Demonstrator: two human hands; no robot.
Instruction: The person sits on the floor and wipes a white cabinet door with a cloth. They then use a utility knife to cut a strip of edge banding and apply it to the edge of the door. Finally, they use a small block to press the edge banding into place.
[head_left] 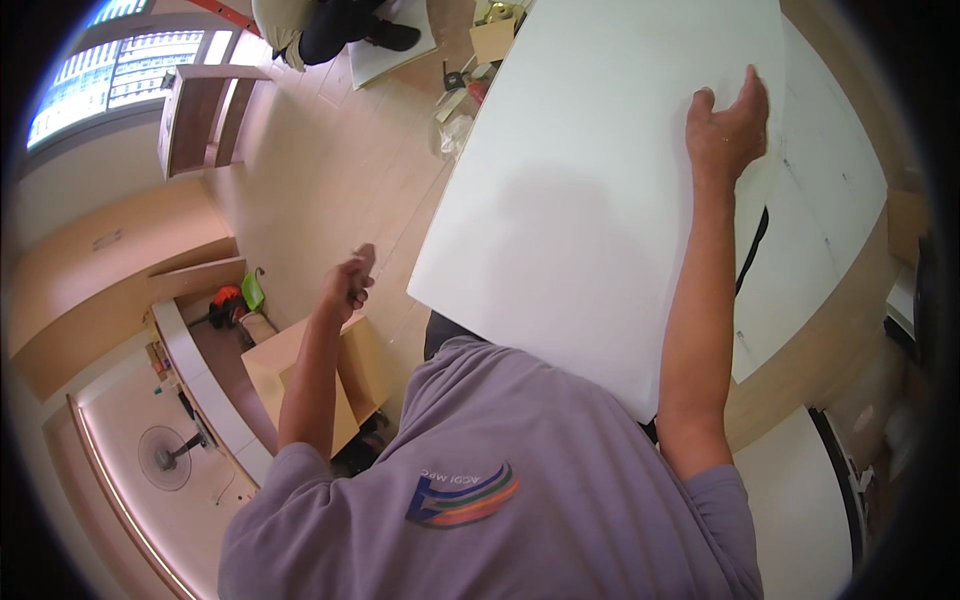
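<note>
1. Right hand [728, 125] laid flat on the large white rectangular board [590, 190], fingers spread apart and pressing on its top face near the far right edge; nothing clamped in that grip.
2. Left hand [348, 282] raised in the air, well left of the board's near left corner, fingers curled together in a loose fist; cannot tell whether anything small sits inside it.
3. Board lying tilted across a second white sheet [830, 190] on the wooden table [800, 360], its near edge overhanging toward the grey shirt [480, 480].
4. To steady the board well: keep the right palm flat and weight spread, judged safer than fingertip pressure on a thin panel that may flex.
5. Bring the left grip onto the near left corner before any shift, so both ends move together and no corner drags.
6. Beneath the left hand: a light wooden box [300, 370]; further left, a floor fan [165, 457].
7. Far beyond both hands: another person crouched on the floor [330, 25].
</note>
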